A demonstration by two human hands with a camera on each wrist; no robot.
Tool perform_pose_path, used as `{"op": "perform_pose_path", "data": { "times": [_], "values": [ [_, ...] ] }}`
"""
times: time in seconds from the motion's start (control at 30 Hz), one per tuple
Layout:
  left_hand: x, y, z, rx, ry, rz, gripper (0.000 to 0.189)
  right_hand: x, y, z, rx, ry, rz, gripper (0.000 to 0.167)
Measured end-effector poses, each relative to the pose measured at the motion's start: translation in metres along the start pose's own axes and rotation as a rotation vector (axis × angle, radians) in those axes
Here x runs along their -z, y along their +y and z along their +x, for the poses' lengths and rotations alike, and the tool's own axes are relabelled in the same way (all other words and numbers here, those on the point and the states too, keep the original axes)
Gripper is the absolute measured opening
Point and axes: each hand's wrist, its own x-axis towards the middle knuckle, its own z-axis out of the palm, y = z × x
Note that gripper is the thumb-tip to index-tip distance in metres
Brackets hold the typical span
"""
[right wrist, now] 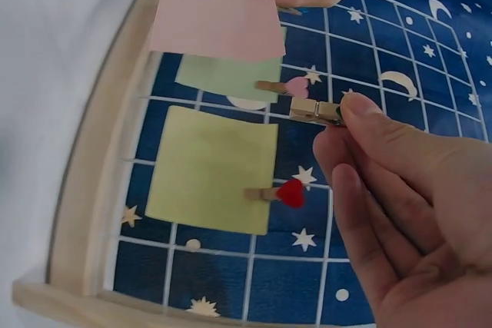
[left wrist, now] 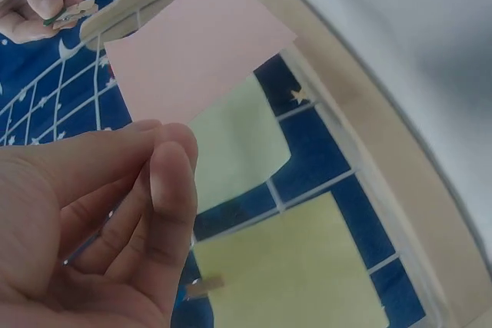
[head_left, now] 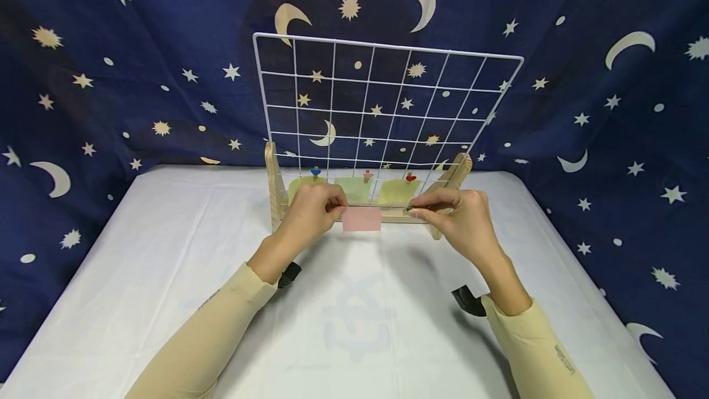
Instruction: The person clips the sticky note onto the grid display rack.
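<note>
My left hand (head_left: 314, 208) pinches a pink paper note (head_left: 362, 219) by its corner, in front of the wire grid (head_left: 388, 109). Between the thumb and fingers of my right hand (head_left: 462, 217) is a small wooden clothespin (right wrist: 315, 110); a bit of green shows at its pinched end. Three notes hang low on the grid: a yellow one (left wrist: 296, 266) with a blue-topped clip (head_left: 316, 172), a pale green one (head_left: 353, 189) with a pink heart clip (right wrist: 296, 87), and another yellow one (right wrist: 211, 170) with a red heart clip (right wrist: 290, 193). The pink note partly covers the green one in both wrist views.
Wooden side supports (head_left: 273, 183) and a bottom bar (left wrist: 361, 113) hold the grid up on a white-covered table (head_left: 166, 251). Behind it hangs a dark blue cloth (head_left: 183, 29) with moons and stars. Black straps (head_left: 468, 300) show at both wrists.
</note>
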Motion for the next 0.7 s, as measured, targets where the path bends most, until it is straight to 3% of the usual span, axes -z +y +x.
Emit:
{"op": "perform_pose_path", "data": {
  "times": [0.27, 0.53, 0.7],
  "values": [
    [0.014, 0.002, 0.006, 0.011, 0.067, 0.012, 0.010, -0.006, -0.014, 0.019, 0.033, 0.061, 0.015, 0.014],
    [0.027, 0.007, 0.017, -0.059, 0.162, 0.098, 0.013, -0.010, -0.025, 0.039, 0.121, 0.130, 0.012, 0.013],
    [0.034, 0.012, 0.027, -0.067, 0.207, 0.140, 0.013, -0.007, -0.031, 0.051, 0.141, 0.179, 0.009, 0.013]
  ]
}}
